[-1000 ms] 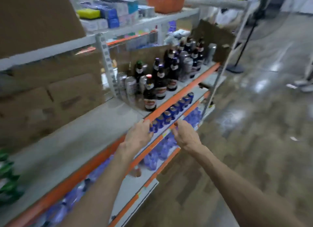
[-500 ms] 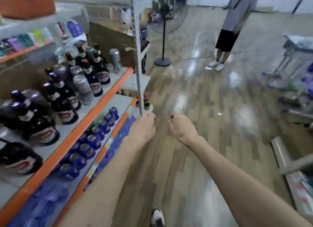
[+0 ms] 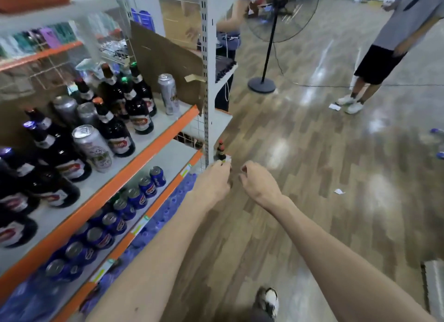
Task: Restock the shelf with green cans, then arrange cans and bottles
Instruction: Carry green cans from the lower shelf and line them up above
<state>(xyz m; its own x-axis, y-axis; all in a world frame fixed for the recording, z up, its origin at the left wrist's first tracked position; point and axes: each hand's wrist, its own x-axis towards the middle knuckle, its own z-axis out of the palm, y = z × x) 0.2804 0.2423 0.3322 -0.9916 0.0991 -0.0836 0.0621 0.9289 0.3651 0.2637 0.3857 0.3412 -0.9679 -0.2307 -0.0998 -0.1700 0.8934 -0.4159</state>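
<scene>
Here, a head-worn camera looks down along a shop shelf (image 3: 153,147) whose white upright post (image 3: 208,81) stands near the middle of the view. Both bare arms reach forward toward the foot of that post. The left hand (image 3: 212,182) hangs just below and in front of the post's base, fingers loosely curled downward, with nothing visible in its grip. The right hand (image 3: 260,185) hovers just right of the post's base, also loosely curled and apparently empty. To the left of the post, one shelf board carries dark brown bottles (image 3: 115,134) mixed in with tall silver cans (image 3: 92,146), standing in no clear rows. On the board below, still left of the post, a line of blue cans (image 3: 135,197) runs along the front edge. A small dark bottle (image 3: 221,152) stands right at the post's foot. No green cans appear anywhere in view, so the restocking supply seems to lie elsewhere. Judging from the empty hands, this is a moment between pickups, with the person apparently heading past the shelf end. The next move likely calls for finding the green cans and carrying them back to the boards left of the post.
</scene>
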